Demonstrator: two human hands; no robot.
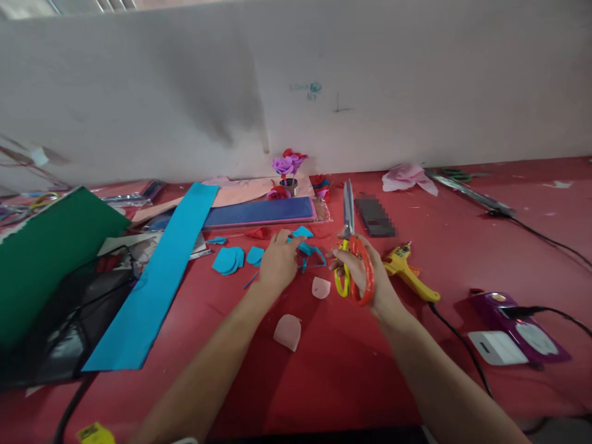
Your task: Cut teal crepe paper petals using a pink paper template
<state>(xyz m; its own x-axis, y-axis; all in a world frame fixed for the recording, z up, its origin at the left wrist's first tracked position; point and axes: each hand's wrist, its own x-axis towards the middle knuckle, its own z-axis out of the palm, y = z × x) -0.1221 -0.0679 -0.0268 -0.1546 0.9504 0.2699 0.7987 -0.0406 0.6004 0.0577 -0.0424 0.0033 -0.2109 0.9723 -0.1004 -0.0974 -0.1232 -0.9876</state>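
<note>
My right hand is closed around the handles of scissors with red and yellow grips. Their blades point up and away from me. My left hand is closed at thin blue foam scraps, its fingers curled and partly hidden. To its left lie a small stack of rounded blue petal pieces and a single blue piece. On the red table in front of my hands are a small pink petal piece and a larger pink petal piece.
A long blue strip and a green sheet lie left. Purple and red flowers stand at the back beside a dark blue packet. To the right are a yellow glue gun, a purple device and cords.
</note>
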